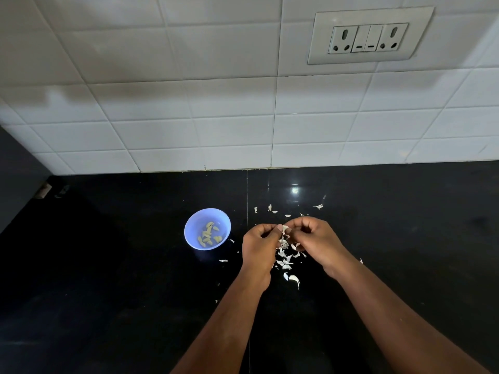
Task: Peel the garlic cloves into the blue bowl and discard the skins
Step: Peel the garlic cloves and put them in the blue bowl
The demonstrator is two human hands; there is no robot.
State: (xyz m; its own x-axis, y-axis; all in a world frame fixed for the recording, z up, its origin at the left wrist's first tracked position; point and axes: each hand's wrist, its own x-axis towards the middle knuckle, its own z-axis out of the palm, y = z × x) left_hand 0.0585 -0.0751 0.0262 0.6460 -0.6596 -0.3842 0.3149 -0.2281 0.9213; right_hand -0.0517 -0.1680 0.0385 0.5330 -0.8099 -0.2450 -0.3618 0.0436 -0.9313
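A small blue bowl (191,225) stands on the black counter and holds several peeled yellowish garlic cloves (208,233). To its right, my left hand (260,245) and my right hand (314,238) meet above the counter. Both pinch one garlic clove (285,230) between their fingertips; most of the clove is hidden by the fingers. White garlic skins (285,259) lie in a loose heap under and between my hands. More skin flakes (270,209) are scattered behind them.
The black counter (108,265) runs back to a white tiled wall (216,117). A socket panel (368,37) sits high on the wall at the right. A dark vertical surface (16,171) borders the counter on the left.
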